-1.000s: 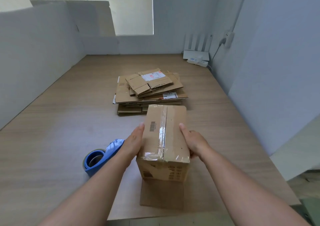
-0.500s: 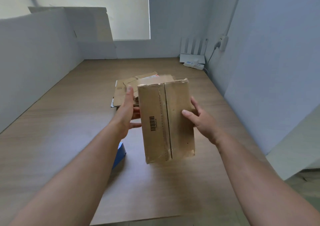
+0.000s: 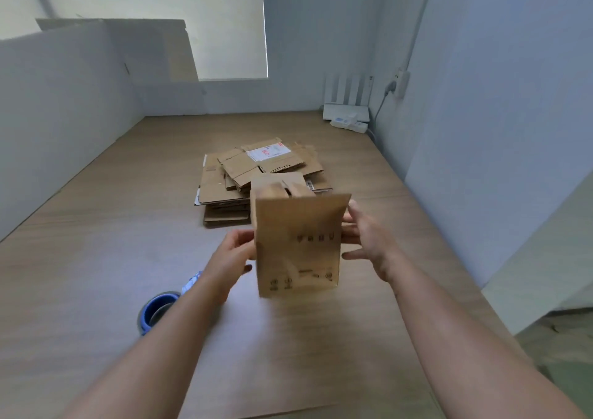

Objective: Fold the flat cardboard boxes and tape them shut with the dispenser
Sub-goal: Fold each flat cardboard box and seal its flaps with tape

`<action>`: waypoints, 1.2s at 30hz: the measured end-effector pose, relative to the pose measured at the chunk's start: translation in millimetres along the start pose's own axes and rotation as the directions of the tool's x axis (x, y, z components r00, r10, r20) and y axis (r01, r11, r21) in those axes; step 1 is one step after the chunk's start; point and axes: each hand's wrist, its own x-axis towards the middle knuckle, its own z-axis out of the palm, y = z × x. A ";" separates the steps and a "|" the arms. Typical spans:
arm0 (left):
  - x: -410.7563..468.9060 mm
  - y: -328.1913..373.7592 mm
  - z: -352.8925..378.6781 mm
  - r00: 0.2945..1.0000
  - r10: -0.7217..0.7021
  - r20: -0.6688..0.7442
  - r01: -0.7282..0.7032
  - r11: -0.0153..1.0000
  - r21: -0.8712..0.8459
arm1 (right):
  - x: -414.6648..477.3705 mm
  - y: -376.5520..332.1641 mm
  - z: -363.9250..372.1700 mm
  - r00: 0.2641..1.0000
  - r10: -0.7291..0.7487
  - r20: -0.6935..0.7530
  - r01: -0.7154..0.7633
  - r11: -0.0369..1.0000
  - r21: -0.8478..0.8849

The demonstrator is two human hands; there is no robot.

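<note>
A white partition (image 3: 64,104) lines the left edge of a wooden table (image 3: 96,258), with a sheet of cardboard (image 3: 175,49) standing behind it. On the near left of the table lies a blue tape dispenser (image 3: 158,309), partly covered by the person's left forearm. Just right of it, the left hand (image 3: 229,258) grips the left edge of a small cardboard box (image 3: 296,245). The thumb and one fingertip show curled against that edge; the other fingers are hidden behind the box, and how they lie cannot be told.

The box is held upright in the air above the middle of the table, between the two hands. A face printed with dark handling symbols is turned toward the camera. Flaps at its top end show a gap between them, though the blur hides the detail.

Behind the box, farther back on the table, sits a stack of flat cardboard boxes (image 3: 244,177). The topmost carries a white label with red print.

The right hand (image 3: 369,242) meets the box's right side with its fingers spread and fairly straight. The fingertips touch the edge and the thumb reaches in lower down.

In the far right corner, a white router (image 3: 346,110) with upright antennas stands against the wall. A white power strip (image 3: 351,125) lies just in front of it. A cable runs up from that corner to a wall socket (image 3: 399,81).
</note>
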 end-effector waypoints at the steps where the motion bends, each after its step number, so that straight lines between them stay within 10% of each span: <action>1: -1.7 -1.8 -1.5 0.998 -0.056 -0.016 0.055 0.998 -0.028 | 0.1 1.2 1.2 1.000 0.025 0.000 -0.025 0.999 -0.033; 5: -3.8 4.1 -3.8 0.985 -0.154 -0.080 0.142 0.980 -0.139 | 5.3 4.5 5.6 0.995 0.101 0.024 -0.091 0.961 -0.262; 9: -6.1 14.6 15.7 0.989 -0.147 -0.036 0.150 0.934 0.325 | 7.3 -2.9 14.7 0.971 0.118 0.209 0.018 0.833 -0.553; 15: 12.2 10.2 48.9 0.981 -0.183 -0.065 0.183 0.759 0.625 | 14.9 5.5 35.7 0.981 0.180 0.076 -0.027 0.511 -0.859; 24: 12.3 10.6 57.0 0.954 -0.246 -0.170 0.288 0.606 0.741 | 17.3 20.8 7.7 0.994 -0.096 -0.045 0.046 0.772 -0.633; 30: -4.7 32.0 43.0 0.934 -0.281 -0.219 0.323 0.927 0.192 | 12.1 22.3 -9.9 0.999 -0.030 0.017 0.033 0.948 -0.315; 36: -41.2 26.4 24.5 0.886 -0.341 -0.315 0.234 0.914 -0.332 | 2.7 5.4 -1.0 0.969 -0.190 0.155 0.233 0.910 -0.342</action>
